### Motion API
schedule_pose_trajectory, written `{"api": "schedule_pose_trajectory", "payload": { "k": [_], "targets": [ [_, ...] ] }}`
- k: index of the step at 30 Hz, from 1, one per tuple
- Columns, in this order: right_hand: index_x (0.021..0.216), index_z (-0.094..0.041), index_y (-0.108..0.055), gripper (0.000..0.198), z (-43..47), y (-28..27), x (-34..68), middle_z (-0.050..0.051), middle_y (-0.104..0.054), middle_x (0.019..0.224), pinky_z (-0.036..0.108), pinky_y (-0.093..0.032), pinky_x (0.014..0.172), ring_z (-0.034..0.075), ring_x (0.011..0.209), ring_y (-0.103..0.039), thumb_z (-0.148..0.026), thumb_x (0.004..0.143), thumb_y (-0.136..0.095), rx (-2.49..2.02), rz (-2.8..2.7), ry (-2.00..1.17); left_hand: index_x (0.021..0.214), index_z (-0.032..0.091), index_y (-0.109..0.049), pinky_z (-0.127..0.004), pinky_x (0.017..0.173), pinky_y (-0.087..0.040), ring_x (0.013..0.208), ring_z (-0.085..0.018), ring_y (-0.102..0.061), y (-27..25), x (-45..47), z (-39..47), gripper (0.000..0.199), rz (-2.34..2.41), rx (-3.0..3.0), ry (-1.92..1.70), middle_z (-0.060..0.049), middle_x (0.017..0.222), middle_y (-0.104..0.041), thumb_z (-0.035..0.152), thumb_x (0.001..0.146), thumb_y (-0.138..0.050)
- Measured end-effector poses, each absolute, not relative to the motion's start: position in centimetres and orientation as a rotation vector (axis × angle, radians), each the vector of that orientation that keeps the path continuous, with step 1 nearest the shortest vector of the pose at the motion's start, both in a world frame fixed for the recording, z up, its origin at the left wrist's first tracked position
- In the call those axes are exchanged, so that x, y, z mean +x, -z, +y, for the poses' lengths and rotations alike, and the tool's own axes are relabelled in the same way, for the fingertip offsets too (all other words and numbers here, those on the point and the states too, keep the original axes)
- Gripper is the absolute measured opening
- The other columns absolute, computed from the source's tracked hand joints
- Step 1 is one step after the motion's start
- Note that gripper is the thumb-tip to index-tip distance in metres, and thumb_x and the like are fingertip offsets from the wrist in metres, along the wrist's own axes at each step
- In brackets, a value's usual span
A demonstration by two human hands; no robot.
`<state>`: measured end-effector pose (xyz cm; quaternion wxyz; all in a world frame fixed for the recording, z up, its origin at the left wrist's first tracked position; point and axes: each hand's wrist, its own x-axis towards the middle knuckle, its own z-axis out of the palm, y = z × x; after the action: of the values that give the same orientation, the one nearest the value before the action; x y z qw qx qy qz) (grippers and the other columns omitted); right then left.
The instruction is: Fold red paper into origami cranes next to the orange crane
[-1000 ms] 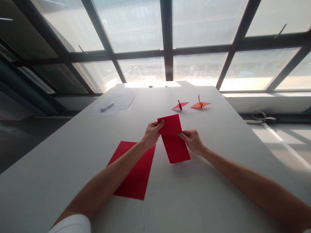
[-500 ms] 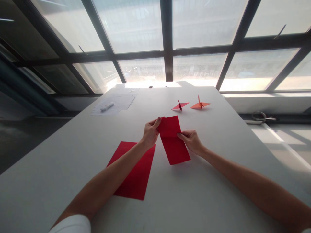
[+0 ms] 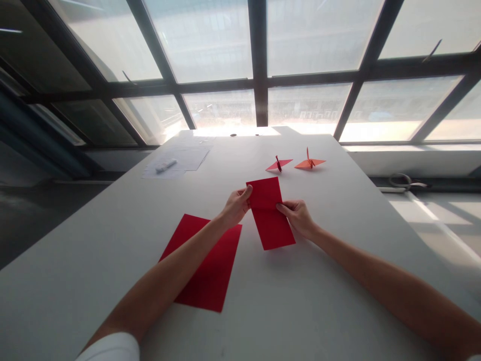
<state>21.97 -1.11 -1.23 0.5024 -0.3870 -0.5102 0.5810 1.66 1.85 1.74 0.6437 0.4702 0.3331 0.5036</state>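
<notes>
Between my two hands a narrow rectangle of red paper (image 3: 272, 220) is held up above the table, with a crease running across its middle. My left hand (image 3: 237, 204) pinches its upper left edge, thumb on the near face. On the opposite edge, near the crease, my right hand (image 3: 296, 214) grips it between thumb and fingers. Under my left forearm lies a larger red sheet (image 3: 210, 271) flat on the table, partly covered by the arm.
Beyond the paper stand a red paper crane (image 3: 278, 164) and an orange paper crane (image 3: 310, 163). At the far left of the white table (image 3: 308, 306), a white tube-like item (image 3: 166, 165) rests on several white sheets (image 3: 191, 156). Windows rise behind.
My left hand has slid slightly down the paper's left edge, baring its top left corner. The paper has tilted a little and its lower end sits slightly higher. The larger sheet has shifted slightly.
</notes>
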Motion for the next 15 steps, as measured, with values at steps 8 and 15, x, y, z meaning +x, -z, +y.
{"api": "schedule_pose_trajectory", "payload": {
  "k": [8,15],
  "targets": [
    [0.084,-0.013,-0.078,0.043,-0.8,1.3,22.1,0.009,-0.074,0.081,0.031,-0.052,0.057,0.021,0.066,-0.065,-0.053,0.07,-0.076,-0.946,-1.163,-1.412,0.106,0.008,-0.072,-0.038,0.084,-0.053,0.097,-0.029,-0.068,-0.6,1.9,1.5,0.05,0.761,1.046,-0.975,-0.019,0.107,-0.072,0.05,0.078,-0.075],
    [0.085,-0.013,-0.077,0.044,-0.4,1.6,22.2,0.009,-0.075,0.082,0.033,-0.055,0.062,0.022,0.068,-0.066,-0.053,0.067,-0.079,-0.945,-1.087,-1.406,0.106,0.007,-0.072,-0.039,0.088,-0.053,0.094,-0.026,-0.068,-0.4,2.0,1.2,0.049,0.776,1.042,-0.856,-0.02,0.107,-0.071,0.047,0.078,-0.076]
  ]
}}
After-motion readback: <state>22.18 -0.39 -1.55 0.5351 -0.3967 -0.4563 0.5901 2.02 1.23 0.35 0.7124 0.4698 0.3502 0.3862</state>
